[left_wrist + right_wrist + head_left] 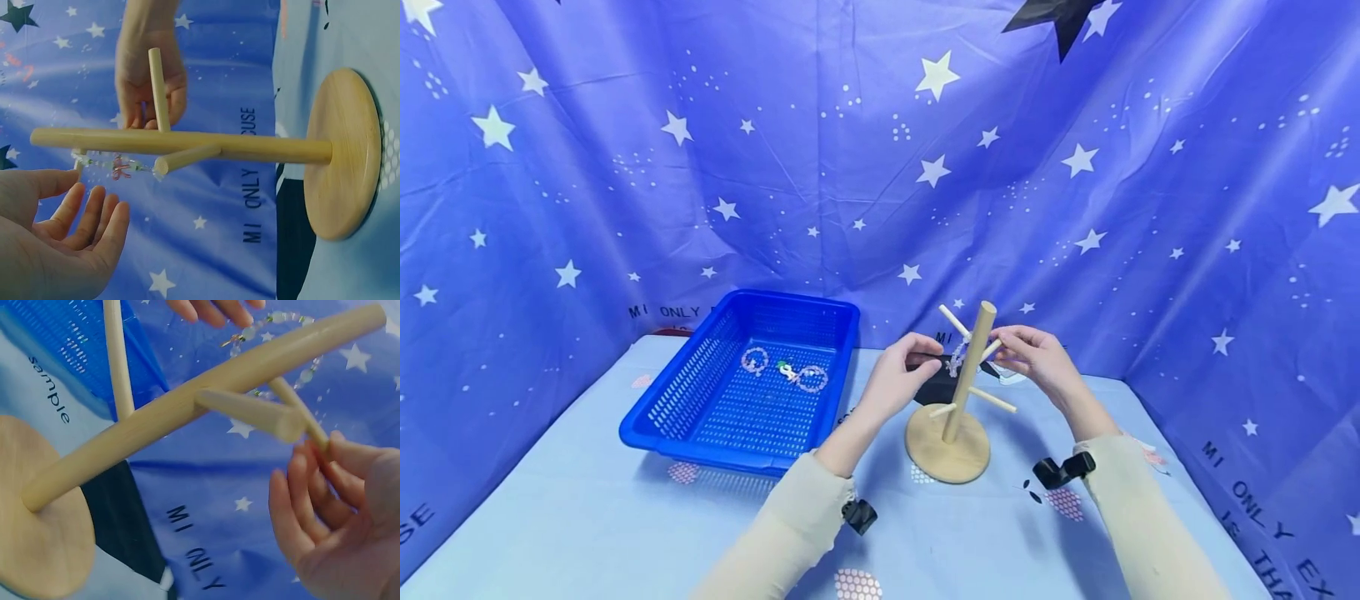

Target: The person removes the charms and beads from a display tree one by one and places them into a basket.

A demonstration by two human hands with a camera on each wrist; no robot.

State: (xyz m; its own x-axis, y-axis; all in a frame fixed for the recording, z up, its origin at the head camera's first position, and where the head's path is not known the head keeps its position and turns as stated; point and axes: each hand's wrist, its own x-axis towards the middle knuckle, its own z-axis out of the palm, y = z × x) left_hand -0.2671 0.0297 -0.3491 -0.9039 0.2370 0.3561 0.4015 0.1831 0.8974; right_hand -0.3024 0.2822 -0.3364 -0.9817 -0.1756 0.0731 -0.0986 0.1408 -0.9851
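A beaded bracelet (957,362) hangs near the top of a wooden peg stand (967,379), looped at an upper peg. In the left wrist view its clear beads and pink charm (121,166) show beside the post. My left hand (901,373) is just left of the bracelet, fingers loosely bent and nothing between them. On the other side, my right hand (1037,358) pinches the end of an upper peg (300,412) between thumb and index finger.
Left of the stand is a blue plastic basket (842,392) with two more beaded bracelets, one round (755,360) and one with a charm (812,378). The stand's round base (947,454) rests on the pale blue cloth. A starry curtain (820,167) closes off the back.
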